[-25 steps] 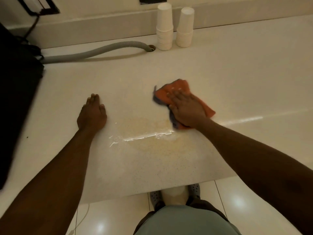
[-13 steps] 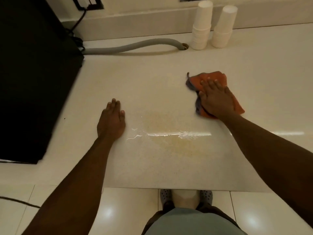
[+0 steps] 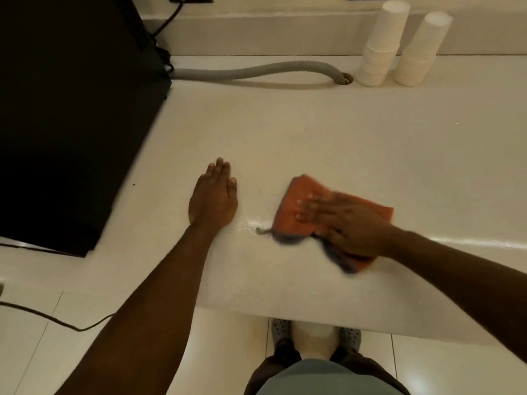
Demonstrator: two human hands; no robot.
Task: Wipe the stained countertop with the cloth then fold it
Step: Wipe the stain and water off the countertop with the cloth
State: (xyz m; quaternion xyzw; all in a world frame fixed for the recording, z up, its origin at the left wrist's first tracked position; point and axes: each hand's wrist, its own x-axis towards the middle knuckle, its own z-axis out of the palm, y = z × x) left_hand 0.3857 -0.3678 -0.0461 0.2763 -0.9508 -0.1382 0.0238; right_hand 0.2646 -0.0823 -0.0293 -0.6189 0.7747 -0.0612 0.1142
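An orange cloth [image 3: 296,212] with a grey-blue underside lies on the pale countertop [image 3: 313,132], near its front edge. My right hand [image 3: 348,223] presses flat on top of it, fingers pointing left, and is blurred by motion. A small wet streak [image 3: 252,227] shines just left of the cloth; the cloth hides the spot where the yellowish stain lay. My left hand [image 3: 214,198] rests palm down on the counter, fingers together, to the left of the cloth and apart from it.
A large black appliance [image 3: 71,109] fills the counter's left side. A grey corrugated hose [image 3: 256,72] runs along the back to a hole. Two stacks of white paper cups [image 3: 379,47] stand at the back right. A cable [image 3: 57,320] lies on the tiled floor.
My right hand has swept the cloth down and left, over the stained wet patch. My left hand has stayed planted on the counter. The camera has shifted.
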